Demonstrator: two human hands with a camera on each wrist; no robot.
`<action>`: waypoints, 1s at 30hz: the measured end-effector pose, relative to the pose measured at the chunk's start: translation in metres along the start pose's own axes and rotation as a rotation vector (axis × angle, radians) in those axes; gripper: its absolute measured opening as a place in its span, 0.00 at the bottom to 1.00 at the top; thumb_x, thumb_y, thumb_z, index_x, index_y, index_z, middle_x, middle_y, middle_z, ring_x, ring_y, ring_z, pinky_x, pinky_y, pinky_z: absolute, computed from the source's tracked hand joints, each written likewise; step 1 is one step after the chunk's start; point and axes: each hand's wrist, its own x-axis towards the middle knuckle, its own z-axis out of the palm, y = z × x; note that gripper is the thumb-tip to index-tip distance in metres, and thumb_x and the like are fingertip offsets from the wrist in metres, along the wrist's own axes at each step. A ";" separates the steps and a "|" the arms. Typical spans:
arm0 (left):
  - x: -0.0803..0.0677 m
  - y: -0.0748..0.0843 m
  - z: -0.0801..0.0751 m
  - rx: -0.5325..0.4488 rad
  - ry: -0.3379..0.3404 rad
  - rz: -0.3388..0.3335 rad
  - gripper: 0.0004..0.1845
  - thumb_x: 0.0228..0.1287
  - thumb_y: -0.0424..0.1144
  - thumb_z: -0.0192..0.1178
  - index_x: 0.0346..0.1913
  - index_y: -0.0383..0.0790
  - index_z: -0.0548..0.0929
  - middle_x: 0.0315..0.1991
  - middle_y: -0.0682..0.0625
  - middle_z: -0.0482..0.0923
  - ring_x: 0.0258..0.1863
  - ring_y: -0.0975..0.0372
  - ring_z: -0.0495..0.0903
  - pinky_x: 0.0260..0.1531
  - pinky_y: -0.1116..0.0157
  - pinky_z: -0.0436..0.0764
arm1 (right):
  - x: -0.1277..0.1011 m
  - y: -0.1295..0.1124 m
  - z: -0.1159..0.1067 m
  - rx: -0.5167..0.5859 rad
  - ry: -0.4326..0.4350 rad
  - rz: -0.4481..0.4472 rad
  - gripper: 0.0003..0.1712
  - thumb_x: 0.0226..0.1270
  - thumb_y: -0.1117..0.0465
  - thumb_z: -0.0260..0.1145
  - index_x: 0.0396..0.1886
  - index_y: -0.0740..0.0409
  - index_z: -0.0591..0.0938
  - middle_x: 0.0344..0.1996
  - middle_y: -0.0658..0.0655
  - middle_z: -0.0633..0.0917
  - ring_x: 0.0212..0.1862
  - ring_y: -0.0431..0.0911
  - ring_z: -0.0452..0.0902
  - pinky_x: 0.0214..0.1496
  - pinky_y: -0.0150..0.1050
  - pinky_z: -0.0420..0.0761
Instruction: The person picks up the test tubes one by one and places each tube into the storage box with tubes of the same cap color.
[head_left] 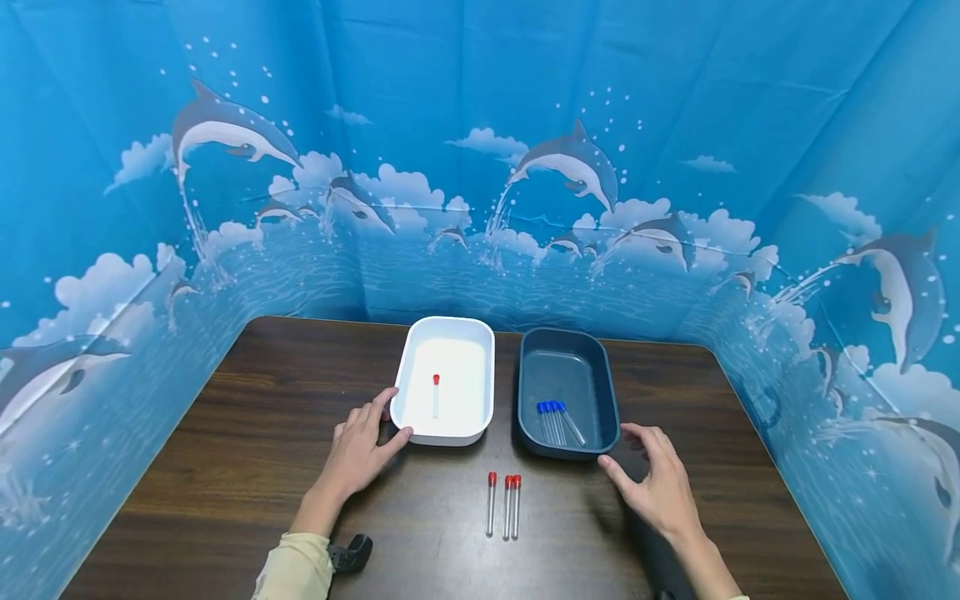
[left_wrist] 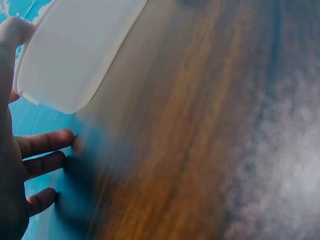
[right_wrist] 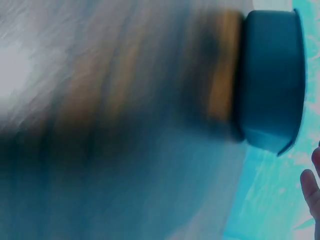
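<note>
A white tray stands left of centre, with one red-capped test tube lying in it. My left hand grips the tray's near left corner between thumb and index finger; in the left wrist view the other fingers spread loosely beside it. To the right is a dark blue tray holding several blue-capped test tubes. My right hand is at that tray's near right corner, thumb and fingers spread around it. In the right wrist view its visible fingertips are apart from the tray.
Three red-capped test tubes lie on the brown wooden table, in front of the gap between the trays. A blue dolphin-printed curtain surrounds the table's back and sides. A black band is on the left wrist.
</note>
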 end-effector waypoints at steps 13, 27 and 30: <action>-0.001 0.002 -0.001 -0.005 0.008 -0.003 0.42 0.64 0.68 0.54 0.76 0.61 0.53 0.49 0.48 0.74 0.50 0.52 0.67 0.47 0.47 0.61 | -0.021 -0.051 0.027 0.093 -0.361 -0.180 0.32 0.53 0.45 0.78 0.58 0.42 0.78 0.46 0.42 0.81 0.45 0.41 0.78 0.44 0.42 0.79; -0.002 0.001 0.000 -0.008 0.008 -0.002 0.42 0.63 0.70 0.52 0.76 0.61 0.52 0.48 0.49 0.73 0.49 0.52 0.67 0.47 0.47 0.61 | -0.026 -0.058 0.058 -0.102 -0.517 -0.183 0.48 0.51 0.28 0.68 0.68 0.48 0.73 0.56 0.43 0.75 0.56 0.39 0.71 0.53 0.46 0.77; -0.002 0.001 -0.001 -0.006 0.007 -0.001 0.42 0.63 0.70 0.51 0.76 0.61 0.53 0.48 0.49 0.73 0.49 0.52 0.67 0.46 0.47 0.61 | -0.024 -0.058 0.062 -0.131 -0.537 -0.196 0.50 0.51 0.25 0.67 0.69 0.48 0.72 0.57 0.44 0.74 0.57 0.41 0.71 0.53 0.47 0.77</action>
